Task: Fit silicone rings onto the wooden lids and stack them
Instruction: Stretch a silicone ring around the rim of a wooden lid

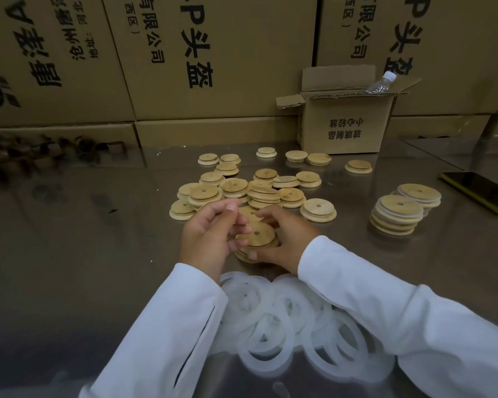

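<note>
Both hands meet over a round wooden lid (256,235) with a small centre hole, held just above the steel table. My left hand (210,235) pinches its left edge, and my right hand (285,239) cups its right side and underside. Another lid lies partly hidden beneath it. A loose heap of bare wooden lids (242,188) spreads behind the hands. Several translucent white silicone rings (279,320) lie piled between my sleeves. At the right stand two stacks of lids with rings fitted (397,215). Whether a ring is on the held lid cannot be made out.
A small open cardboard box (345,124) holding a plastic bottle (381,83) stands at the back right. Large printed cartons (184,53) wall off the back. A phone (480,191) lies at the right edge of the steel table (84,239).
</note>
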`<state>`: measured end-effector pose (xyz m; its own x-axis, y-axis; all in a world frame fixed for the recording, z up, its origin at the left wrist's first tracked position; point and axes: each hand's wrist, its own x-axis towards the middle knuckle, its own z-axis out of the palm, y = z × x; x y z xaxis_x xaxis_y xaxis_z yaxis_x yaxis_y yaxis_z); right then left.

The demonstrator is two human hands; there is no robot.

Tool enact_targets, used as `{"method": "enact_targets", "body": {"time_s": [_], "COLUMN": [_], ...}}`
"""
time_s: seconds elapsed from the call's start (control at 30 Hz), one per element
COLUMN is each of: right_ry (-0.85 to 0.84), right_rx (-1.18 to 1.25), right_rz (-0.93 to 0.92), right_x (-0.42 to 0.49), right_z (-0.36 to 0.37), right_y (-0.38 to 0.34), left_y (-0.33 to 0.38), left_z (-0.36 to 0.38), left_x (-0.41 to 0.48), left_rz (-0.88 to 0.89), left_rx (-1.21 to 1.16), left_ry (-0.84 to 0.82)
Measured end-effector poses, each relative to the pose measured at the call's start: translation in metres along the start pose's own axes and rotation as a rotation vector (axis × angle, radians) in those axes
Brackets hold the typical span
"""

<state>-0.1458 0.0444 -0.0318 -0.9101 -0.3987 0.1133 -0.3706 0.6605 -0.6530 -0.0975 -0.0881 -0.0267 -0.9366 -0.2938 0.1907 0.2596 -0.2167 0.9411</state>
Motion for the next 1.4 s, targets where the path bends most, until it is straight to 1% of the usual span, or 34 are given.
{"method": "enact_targets", "body": {"time_s": [0.13, 0.27, 0.33, 0.47, 0.53, 0.6, 0.7, 0.77, 0.8, 0.87, 0.93, 0.97, 1.07, 1.2, 1.33, 1.4], "right_ry": [0.106, 0.246, 0.277, 0.273, 0.313, 0.346, 0.321, 0.29, 0.245, 0.091, -0.033, -0.054, -0.041, -0.081, -0.052, -0.019], "right_rx": [0.0, 0.105, 0.124, 0.054, 0.026, 0.023, 0.068, 0.096, 0.053, -0.084, -0.132, -0.129, -0.11, -0.243, -0.169, -0.072], "right_rz": [-0.022, -0.168, -0.261, -0.392, -0.418, -0.42, -0.365, -0.25, -0.194, -0.138, -0.13, -0.136, -0.145, -0.151, -0.152, -0.132], "right_x": [-0.01, -0.037, -0.052, -0.07, -0.072, -0.072, -0.07, -0.069, -0.069, -0.069, -0.07, -0.07, -0.069, -0.068, -0.067, -0.067], "right_z": [-0.009, -0.02, -0.021, -0.019, -0.018, -0.018, -0.019, -0.021, -0.022, -0.023, -0.021, -0.02, -0.018, -0.015, -0.014, -0.016], "right_y": [0.006, 0.007, 0.005, -0.001, -0.001, 0.0, 0.002, 0.005, 0.007, 0.013, 0.016, 0.016, 0.014, 0.016, 0.011, 0.01], "left_y": [0.0, -0.003, -0.005, -0.008, -0.007, -0.006, -0.006, -0.006, -0.006, -0.007, -0.007, -0.007, -0.007, -0.007, -0.007, -0.007], "left_z": [-0.001, -0.001, 0.001, 0.003, 0.004, 0.004, 0.002, 0.0, -0.001, -0.002, -0.002, -0.002, -0.001, 0.0, 0.0, 0.0], "left_x": [0.0, 0.002, 0.0, -0.007, -0.01, -0.012, -0.011, -0.009, -0.008, -0.006, -0.006, -0.007, -0.008, -0.008, -0.008, -0.008], "left_rz": [0.009, -0.008, -0.067, -0.203, -0.206, -0.176, -0.14, -0.127, -0.119, -0.104, -0.1, -0.095, -0.077, -0.068, -0.07, -0.089], "left_rx": [-0.013, -0.005, 0.009, 0.084, 0.092, 0.107, 0.089, 0.035, 0.01, -0.003, 0.011, 0.017, 0.029, 0.025, 0.017, -0.01], "left_ry": [0.048, 0.065, -0.014, -0.307, -0.415, -0.435, -0.379, -0.31, -0.278, -0.23, -0.223, -0.227, -0.246, -0.271, -0.265, -0.24]}}
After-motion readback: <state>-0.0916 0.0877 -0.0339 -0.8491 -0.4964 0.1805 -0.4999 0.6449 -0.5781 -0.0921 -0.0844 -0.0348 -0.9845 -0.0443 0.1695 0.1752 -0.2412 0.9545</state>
